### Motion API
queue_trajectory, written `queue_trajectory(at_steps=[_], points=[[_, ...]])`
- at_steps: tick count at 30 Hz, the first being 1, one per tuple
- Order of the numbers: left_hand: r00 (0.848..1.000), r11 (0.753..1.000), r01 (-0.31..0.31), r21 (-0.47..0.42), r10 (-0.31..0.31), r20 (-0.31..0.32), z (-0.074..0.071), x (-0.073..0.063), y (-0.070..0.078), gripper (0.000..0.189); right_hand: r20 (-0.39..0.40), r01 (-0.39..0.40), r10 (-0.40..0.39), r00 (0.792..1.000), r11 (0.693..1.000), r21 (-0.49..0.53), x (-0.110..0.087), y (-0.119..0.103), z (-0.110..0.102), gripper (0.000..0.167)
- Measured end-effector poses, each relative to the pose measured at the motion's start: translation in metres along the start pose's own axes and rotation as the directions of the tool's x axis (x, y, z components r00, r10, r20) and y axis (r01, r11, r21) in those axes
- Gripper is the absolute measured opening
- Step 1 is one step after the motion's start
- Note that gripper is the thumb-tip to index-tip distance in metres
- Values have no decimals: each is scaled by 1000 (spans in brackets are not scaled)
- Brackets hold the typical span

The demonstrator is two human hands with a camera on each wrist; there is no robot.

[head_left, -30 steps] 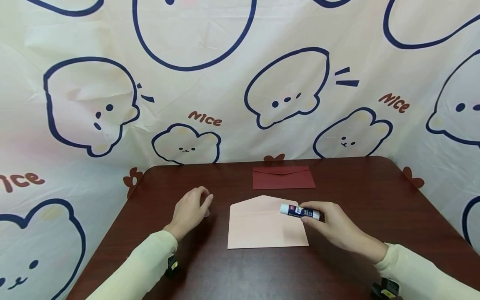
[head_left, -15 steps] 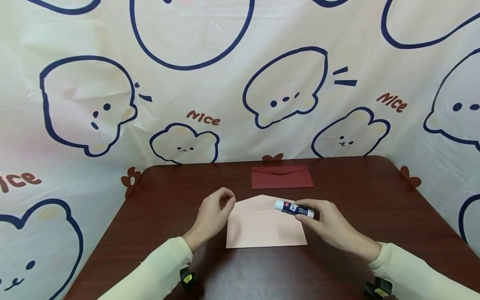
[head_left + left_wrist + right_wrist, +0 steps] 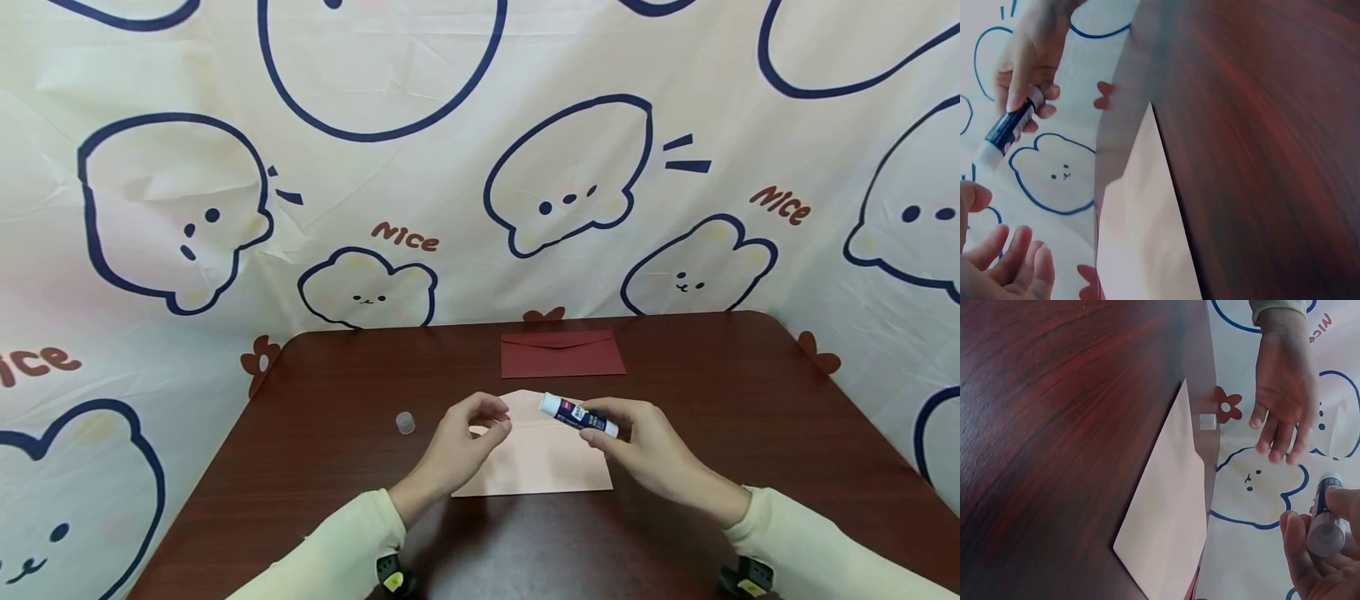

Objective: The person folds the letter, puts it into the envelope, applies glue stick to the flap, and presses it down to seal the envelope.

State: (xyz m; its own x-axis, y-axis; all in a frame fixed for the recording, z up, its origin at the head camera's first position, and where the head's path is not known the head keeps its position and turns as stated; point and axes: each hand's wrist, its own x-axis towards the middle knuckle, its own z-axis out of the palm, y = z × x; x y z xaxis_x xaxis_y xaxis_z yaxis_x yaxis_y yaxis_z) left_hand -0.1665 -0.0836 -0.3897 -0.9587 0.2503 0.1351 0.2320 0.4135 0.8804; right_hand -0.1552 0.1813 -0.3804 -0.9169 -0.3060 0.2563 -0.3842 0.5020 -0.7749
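My right hand (image 3: 655, 442) holds a glue stick (image 3: 577, 415) between thumb and fingers, tilted above the pale pink envelope (image 3: 551, 462). The stick has a dark blue label and a white end pointing left. My left hand (image 3: 459, 442) is over the envelope's left side with its fingers loosely bent and nothing in them. In the left wrist view, the left fingertips (image 3: 1017, 240) are apart from the glue stick. The envelope lies on the table with its pointed flap unfolded away from me. A small translucent cap (image 3: 405, 423) stands on the table left of it.
A dark red envelope (image 3: 564, 357) lies behind the pink one, near the far edge of the brown table (image 3: 360, 367). A printed cloth curtain (image 3: 465, 208) hangs right behind the table and along its sides.
My left hand has let go of the cap, leaving it on the table, and moved right over the pink envelope toward the glue stick. The right hand has shifted slightly left, tilting the stick more.
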Motion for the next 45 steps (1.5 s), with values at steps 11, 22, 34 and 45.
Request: queue_trajectory(at_steps=[11,22,34,45], points=[[995,959,35,-280,-6,104,19,5,15,42,5,30,-30,1000,994,103,1,-9,11,29],[993,913,60,-404,-14,115,29,4,20,30,18,44,-48,999,985,168,1,-14,19,25],[992,855,107,-508,-127,-5,32,6,29,27,-88,49,-36,995,988,146,-1,-16,21,39],[985,859,125,-497,-168,-42,31,7,32,27,-116,29,-8,993,983,179,-3,-14,22,24]])
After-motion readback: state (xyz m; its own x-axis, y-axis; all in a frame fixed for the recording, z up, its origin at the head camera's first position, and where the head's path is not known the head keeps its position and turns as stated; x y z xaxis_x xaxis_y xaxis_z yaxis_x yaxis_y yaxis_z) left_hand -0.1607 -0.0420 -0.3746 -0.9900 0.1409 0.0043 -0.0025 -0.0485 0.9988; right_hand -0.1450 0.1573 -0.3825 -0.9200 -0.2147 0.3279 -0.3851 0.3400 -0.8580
